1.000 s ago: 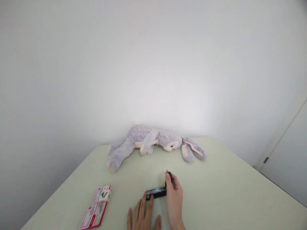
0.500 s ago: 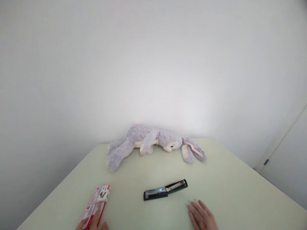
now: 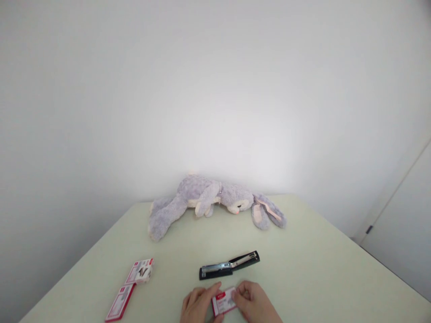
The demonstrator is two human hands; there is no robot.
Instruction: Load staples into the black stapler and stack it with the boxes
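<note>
Between my two hands, near the table's front edge, is a small red-and-white staple box [image 3: 224, 301] with its printed face up. My left hand [image 3: 198, 305] grips its left end, thumb along the upper corner. At the right end, my right hand [image 3: 254, 301] pinches it between thumb and curled fingers. Just beyond them a black stapler [image 3: 215, 269] lies spread wide, its metal staple channel exposed. Off to the left rest a flat red-and-white box [image 3: 120, 303] and, touching its far end, a thicker white-and-red box [image 3: 139, 271] with a dark clip-like picture.
A lilac plush rabbit [image 3: 202, 193] lies on its side along the back of the pale green table [image 3: 289, 251]. A white wall [image 3: 215, 89] rises behind it. Another white panel [image 3: 400, 233] with a dark fitting is at the far right.
My left hand has moved right from the boxes, bringing the staple box to the front middle. My right hand, open before, has come left and closed on it. The stapler still lies spread.
</note>
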